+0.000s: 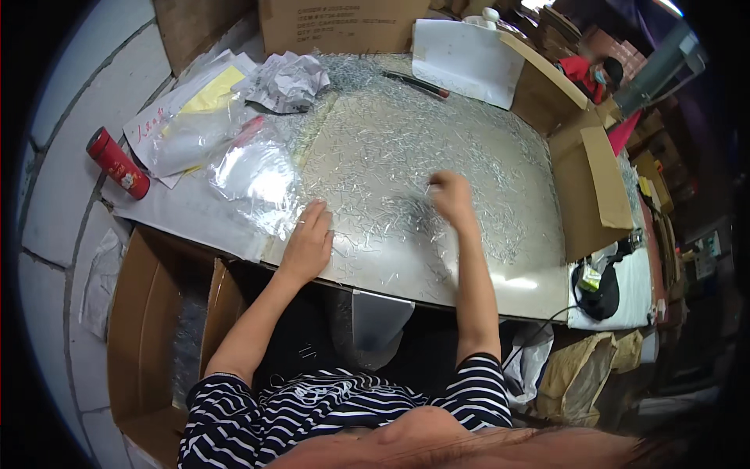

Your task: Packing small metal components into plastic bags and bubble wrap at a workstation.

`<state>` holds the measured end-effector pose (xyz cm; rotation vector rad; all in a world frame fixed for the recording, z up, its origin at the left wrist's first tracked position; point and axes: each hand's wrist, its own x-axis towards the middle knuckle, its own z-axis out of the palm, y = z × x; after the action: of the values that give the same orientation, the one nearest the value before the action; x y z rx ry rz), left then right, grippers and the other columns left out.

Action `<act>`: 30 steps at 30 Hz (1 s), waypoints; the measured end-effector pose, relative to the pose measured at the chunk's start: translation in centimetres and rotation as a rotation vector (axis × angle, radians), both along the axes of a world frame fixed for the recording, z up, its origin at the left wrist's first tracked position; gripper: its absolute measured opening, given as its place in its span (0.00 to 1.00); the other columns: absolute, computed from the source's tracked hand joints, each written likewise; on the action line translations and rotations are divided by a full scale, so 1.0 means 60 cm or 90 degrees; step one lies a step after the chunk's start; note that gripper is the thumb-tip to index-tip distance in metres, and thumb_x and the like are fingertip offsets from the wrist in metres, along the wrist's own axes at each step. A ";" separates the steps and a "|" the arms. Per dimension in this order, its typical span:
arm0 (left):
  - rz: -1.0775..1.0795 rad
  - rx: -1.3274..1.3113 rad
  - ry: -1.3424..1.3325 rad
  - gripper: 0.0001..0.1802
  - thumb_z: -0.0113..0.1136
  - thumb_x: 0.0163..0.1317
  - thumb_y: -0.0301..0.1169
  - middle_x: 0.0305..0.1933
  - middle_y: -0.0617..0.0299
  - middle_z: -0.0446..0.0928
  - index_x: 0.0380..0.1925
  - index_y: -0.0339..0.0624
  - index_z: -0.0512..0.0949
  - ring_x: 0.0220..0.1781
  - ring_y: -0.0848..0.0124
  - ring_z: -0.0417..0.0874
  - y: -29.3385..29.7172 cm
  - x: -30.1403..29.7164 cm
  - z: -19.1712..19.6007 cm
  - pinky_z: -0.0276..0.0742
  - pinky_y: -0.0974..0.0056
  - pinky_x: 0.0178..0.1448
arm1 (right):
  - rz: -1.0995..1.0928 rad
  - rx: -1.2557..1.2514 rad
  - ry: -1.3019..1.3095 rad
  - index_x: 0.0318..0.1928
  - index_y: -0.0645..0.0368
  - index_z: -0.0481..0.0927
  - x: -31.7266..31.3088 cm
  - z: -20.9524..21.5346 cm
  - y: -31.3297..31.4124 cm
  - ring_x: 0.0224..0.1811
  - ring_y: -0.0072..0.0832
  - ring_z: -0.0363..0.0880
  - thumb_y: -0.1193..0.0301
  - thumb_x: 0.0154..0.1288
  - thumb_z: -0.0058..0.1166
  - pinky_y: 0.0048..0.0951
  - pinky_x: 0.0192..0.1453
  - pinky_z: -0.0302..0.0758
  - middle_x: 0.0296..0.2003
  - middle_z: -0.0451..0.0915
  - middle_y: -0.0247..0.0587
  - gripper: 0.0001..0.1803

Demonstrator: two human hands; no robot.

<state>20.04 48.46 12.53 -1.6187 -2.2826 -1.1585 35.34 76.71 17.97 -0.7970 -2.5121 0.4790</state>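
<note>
Small, thin, shiny pieces (492, 168), like short bits of wire or pins, lie scattered over the grey tabletop (391, 277). My left hand (308, 244) rests near the table's front edge, its fingers stretched out among the pieces beside a clear plastic bag (258, 176). Over the middle of the scatter, my right hand (454, 200) has its fingers curled together in a pinch. Whatever is in that pinch is too small to make out. A darker, blurred cluster of the pieces (410, 209) lies just left of the right hand.
A red flask (119, 164) stands at the left, near crumpled paper (289, 81). A dark pen-like tool (416, 83) lies at the back. Cardboard flaps (594, 176) border the right side; a carton (160, 313) sits low left. Another person (586, 74) is at the far right.
</note>
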 end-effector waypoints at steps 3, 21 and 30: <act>0.006 -0.021 -0.014 0.20 0.57 0.58 0.21 0.63 0.42 0.67 0.52 0.29 0.71 0.69 0.44 0.65 -0.005 0.003 0.015 0.64 0.51 0.70 | -0.105 -0.285 0.315 0.37 0.65 0.84 0.090 0.085 0.003 0.32 0.34 0.84 0.82 0.50 0.51 0.31 0.39 0.78 0.33 0.85 0.47 0.13; -0.033 -0.093 -0.031 0.20 0.59 0.55 0.22 0.60 0.42 0.69 0.49 0.29 0.72 0.67 0.46 0.67 0.014 -0.007 0.034 0.65 0.52 0.70 | -0.129 0.171 0.171 0.45 0.60 0.85 -0.262 -0.086 0.415 0.49 0.43 0.83 0.73 0.51 0.57 0.36 0.56 0.76 0.43 0.84 0.52 0.18; -0.052 -0.126 -0.059 0.20 0.59 0.53 0.21 0.60 0.42 0.69 0.48 0.30 0.73 0.67 0.44 0.67 0.001 -0.002 0.051 0.64 0.49 0.69 | -0.095 -0.091 0.453 0.34 0.65 0.85 -0.253 0.070 0.394 0.27 0.28 0.81 0.78 0.49 0.56 0.29 0.35 0.77 0.28 0.85 0.43 0.10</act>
<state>19.92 48.49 15.62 -1.7773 -2.4804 -1.0755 20.13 100.36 22.19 -0.6986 -1.7665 0.7418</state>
